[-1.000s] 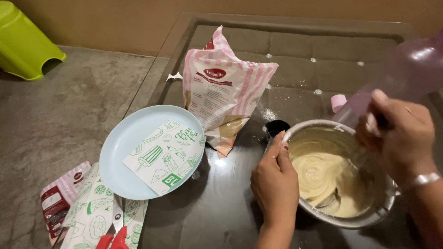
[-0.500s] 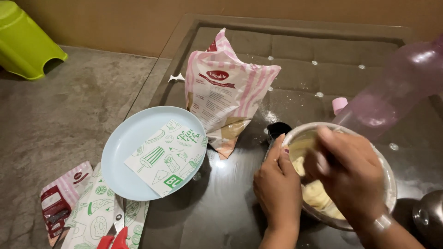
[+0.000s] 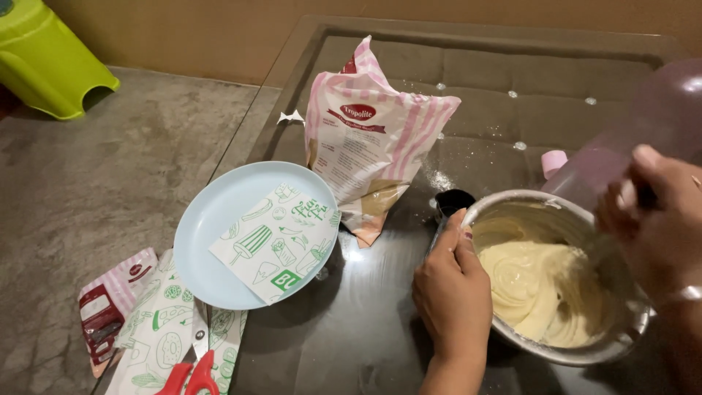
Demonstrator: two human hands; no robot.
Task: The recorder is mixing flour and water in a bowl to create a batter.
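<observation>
Two hands frame a round steel bowl [image 3: 556,278] of smooth pale batter at lower right: its rim is pinched by the left hand [image 3: 453,292]; the right hand [image 3: 654,219], fingers curled shut around something unclear, has been lifted off the batter.

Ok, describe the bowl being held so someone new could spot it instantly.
Start at the dark glass table, near its right end. The left hand steadies a metal bowl by its rim. It alone holds pale, creamy batter; the light blue plate nearby is flat.
</observation>
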